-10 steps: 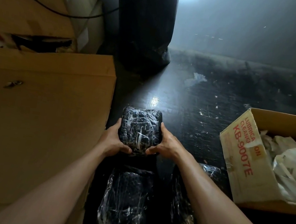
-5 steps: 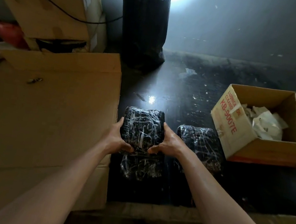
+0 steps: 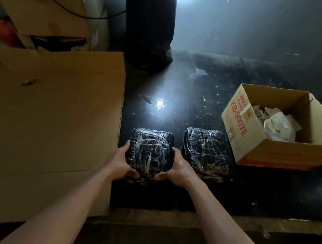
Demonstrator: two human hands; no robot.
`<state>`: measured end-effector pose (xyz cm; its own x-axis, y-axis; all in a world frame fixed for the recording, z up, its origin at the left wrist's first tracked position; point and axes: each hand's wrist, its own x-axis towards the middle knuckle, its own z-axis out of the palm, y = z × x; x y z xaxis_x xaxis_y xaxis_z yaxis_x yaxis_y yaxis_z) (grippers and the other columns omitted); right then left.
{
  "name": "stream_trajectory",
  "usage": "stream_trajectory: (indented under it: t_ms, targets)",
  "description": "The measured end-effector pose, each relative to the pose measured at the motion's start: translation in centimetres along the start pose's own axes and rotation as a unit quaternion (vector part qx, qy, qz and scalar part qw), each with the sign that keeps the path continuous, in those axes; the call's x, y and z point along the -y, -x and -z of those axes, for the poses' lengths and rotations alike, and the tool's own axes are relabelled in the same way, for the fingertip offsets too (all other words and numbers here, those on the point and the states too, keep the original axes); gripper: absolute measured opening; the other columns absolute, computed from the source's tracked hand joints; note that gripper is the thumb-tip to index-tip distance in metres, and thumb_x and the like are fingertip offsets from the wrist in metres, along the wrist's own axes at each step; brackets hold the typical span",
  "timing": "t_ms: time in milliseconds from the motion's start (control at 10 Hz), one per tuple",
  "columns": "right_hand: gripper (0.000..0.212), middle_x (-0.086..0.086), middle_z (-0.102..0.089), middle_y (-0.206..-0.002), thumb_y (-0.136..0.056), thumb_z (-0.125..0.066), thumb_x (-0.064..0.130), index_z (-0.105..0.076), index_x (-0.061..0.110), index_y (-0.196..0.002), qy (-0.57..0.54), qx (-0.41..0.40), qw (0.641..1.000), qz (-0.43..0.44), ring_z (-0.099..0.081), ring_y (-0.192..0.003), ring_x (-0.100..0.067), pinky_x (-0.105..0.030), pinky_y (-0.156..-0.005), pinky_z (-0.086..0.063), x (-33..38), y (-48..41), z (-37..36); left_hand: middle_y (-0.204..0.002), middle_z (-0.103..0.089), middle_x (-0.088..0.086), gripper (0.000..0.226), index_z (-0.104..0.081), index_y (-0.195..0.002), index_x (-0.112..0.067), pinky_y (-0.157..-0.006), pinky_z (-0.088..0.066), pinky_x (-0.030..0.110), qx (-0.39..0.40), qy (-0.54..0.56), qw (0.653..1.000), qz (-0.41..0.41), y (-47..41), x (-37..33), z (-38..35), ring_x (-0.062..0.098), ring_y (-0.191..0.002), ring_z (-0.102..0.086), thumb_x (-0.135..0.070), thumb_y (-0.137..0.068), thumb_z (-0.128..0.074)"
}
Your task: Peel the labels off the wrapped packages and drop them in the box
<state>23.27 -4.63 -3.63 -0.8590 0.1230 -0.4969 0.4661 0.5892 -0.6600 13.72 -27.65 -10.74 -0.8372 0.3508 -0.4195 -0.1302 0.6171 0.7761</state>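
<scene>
The left hand (image 3: 121,163) and the right hand (image 3: 178,169) both hold one wrapped package (image 3: 149,153), one hand on each long side. On each hand the thumb lies over the near end of the package and the other fingers curl along its side edge, so both hands are closed around it. The package is a dark block covered in shiny clear film. Its long axis runs away from the person, toward the back wall, and its broad face looks up at the camera. I cannot tell if its underside rests on the black tabletop (image 3: 189,105) or is lifted a little above it. No label can be made out on the face that shows.

Just beside it, on the right, a second wrapped package (image 3: 205,152) lies on the tabletop with the same direction of long axis; the two are apart, with a narrow dark gap between them. Farther right stands the open cardboard box (image 3: 237,120), with red print "KB-9007E" on its side and crumpled white paper pieces (image 3: 278,126) inside. Its near corner is close to the second package.

On the left of the held package a large flat cardboard carton (image 3: 48,117) lies, its edge near the left hand. Behind, a tall black wrapped roll (image 3: 150,22) stands upright near the wall.
</scene>
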Motion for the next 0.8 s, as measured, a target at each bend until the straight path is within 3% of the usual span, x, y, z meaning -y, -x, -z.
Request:
stream_trajectory:
  t_ms: [200, 400, 600, 700, 800]
  targets:
    - [0.129, -0.006, -0.037, -0.16, -0.07, -0.092, 0.035, -0.002, 0.026, -0.161, 0.003, 0.004, 1.0, 0.009, -0.041, -0.143, -0.025, -0.033, -0.112, -0.035, -0.6, -0.2, -0.1, -0.156, -0.04, 0.003, 0.179, -0.005, -0.158, -0.038, -0.114, -0.041, 0.05, -0.011, 0.007, 1.0, 0.012, 0.0, 0.6, -0.6, 0.028, -0.14, -0.043, -0.068, -0.004, -0.092]
    - [0.131, -0.006, -0.037, -0.16, -0.068, -0.092, 0.04, -0.001, 0.027, -0.161, 0.018, 0.012, 1.0, 0.015, -0.041, -0.143, -0.025, -0.034, -0.113, -0.036, -0.5, -0.6, 0.3, -0.157, -0.04, 0.004, 0.178, -0.006, -0.158, -0.038, -0.113, -0.042, 0.048, -0.016, 0.005, 1.0, 0.018, 0.0, 0.7, -0.4, 0.028, -0.14, -0.043, -0.066, -0.005, -0.094]
    - [0.133, -0.013, -0.039, -0.158, -0.074, -0.085, 0.05, 0.012, 0.023, -0.16, 0.055, 0.008, 0.998, 0.026, -0.042, -0.141, -0.03, -0.04, -0.113, -0.037, 0.0, 1.3, 0.4, -0.158, -0.036, 0.005, 0.174, -0.01, -0.161, -0.023, -0.117, -0.037, 0.048, -0.016, 0.02, 0.999, 0.028, 1.5, -0.1, 0.0, 0.028, -0.143, -0.039, -0.054, -0.016, -0.1]
    - [0.117, -0.011, -0.04, -0.157, -0.08, -0.075, 0.06, -0.002, 0.019, -0.161, 0.087, 0.016, 0.995, 0.048, -0.043, -0.141, -0.027, -0.041, -0.114, -0.037, -0.1, 3.7, 1.2, -0.142, -0.056, 0.011, 0.126, -0.039, -0.151, -0.008, -0.106, -0.049, 0.046, -0.029, 0.081, 0.996, 0.033, 5.9, -2.1, 0.3, 0.029, -0.129, -0.056, -0.027, -0.044, -0.102]
    - [0.082, 0.002, -0.064, -0.132, -0.081, -0.071, 0.064, -0.046, 0.024, -0.148, 0.056, 0.055, 0.993, 0.088, -0.063, -0.116, -0.012, -0.04, -0.103, -0.052, -1.3, 6.6, 3.8, -0.099, -0.069, -0.001, 0.035, -0.068, -0.107, -0.013, -0.077, -0.055, 0.024, -0.065, 0.05, 0.993, 0.083, 11.4, -2.5, -0.4, 0.017, -0.093, -0.066, -0.026, -0.079, -0.084]
